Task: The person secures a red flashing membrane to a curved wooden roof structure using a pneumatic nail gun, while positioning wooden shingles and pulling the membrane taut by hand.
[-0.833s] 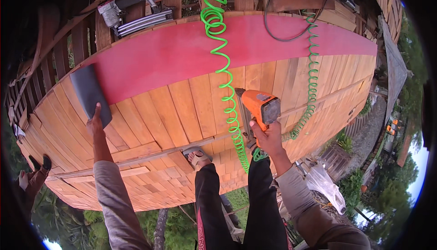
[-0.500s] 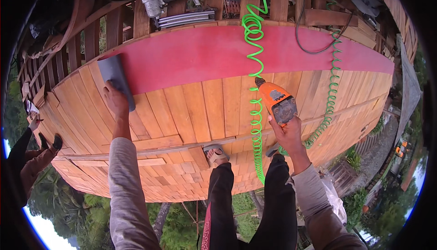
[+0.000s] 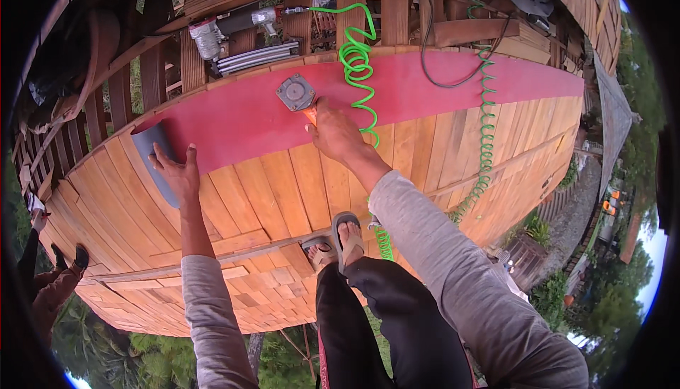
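Nearest, the person's sandalled feet (image 3: 338,242) rest on a thin wooden batten (image 3: 234,251) nailed across the sloping shingle roof (image 3: 439,155), which looks like the foothold that keeps them from sliding down the pitch. The dark-trousered legs run down to the lower edge of the view, and both grey sleeves reach up the slope from there.

The left hand (image 3: 175,172) lies flat, fingers spread, pressing a grey shingle (image 3: 154,160) against the roof near its left edge, right where the laid wooden shingles meet the red underlay strip (image 3: 453,81); the open palm seems to pin the piece in position and not to grip it.

The right hand (image 3: 338,134) is further up, near the middle of the roof, closed round the orange body of a pneumatic nail gun (image 3: 298,96) whose round grey head sits on the red strip. A green coiled air hose (image 3: 358,70) runs from it up toward the top edge and trails down past the feet.

Beyond the red strip, on the bare rafters (image 3: 159,70) along the upper edge, a second nail gun (image 3: 244,24) lies with a bundle of metal strips (image 3: 258,56) beside it, parked within reach. A black cable (image 3: 453,77) loops over the top right
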A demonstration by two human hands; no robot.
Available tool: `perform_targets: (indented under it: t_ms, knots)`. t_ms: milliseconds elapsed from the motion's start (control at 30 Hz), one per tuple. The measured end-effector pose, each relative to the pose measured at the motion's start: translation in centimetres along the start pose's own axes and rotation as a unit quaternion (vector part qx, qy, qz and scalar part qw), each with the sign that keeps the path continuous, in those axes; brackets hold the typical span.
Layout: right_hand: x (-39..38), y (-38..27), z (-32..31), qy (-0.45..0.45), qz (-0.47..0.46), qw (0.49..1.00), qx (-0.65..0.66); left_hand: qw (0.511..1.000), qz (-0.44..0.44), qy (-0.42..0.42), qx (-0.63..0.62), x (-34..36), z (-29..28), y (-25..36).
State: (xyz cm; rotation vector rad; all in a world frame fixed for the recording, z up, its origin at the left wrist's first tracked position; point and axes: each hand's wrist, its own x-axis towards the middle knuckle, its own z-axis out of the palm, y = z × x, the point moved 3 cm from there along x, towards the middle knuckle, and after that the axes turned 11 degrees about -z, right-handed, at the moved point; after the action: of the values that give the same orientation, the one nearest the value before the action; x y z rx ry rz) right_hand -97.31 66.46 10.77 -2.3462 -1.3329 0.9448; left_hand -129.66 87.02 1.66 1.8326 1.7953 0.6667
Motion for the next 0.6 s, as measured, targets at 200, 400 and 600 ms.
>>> perform_targets:
  t_ms: [200, 400, 600]
  knots:
    - [-0.4, 2.1, -0.8, 0.004, 0.031, 0.999, 0.034, 0.993, 0.055, 0.036, 0.096, -2.0, 3.1, 6.0]
    - [-0.8, 2.2, 0.2, -0.01, 0.041, 0.998, 0.049, 0.932, 0.005, -0.311, -0.185, -0.4, 9.8, 19.1]
    - [-1.0, 2.7, 0.1, 0.016, 0.035, 0.998, 0.058, 0.843, 0.093, -0.529, -0.042, -1.8, 23.6, 30.7]
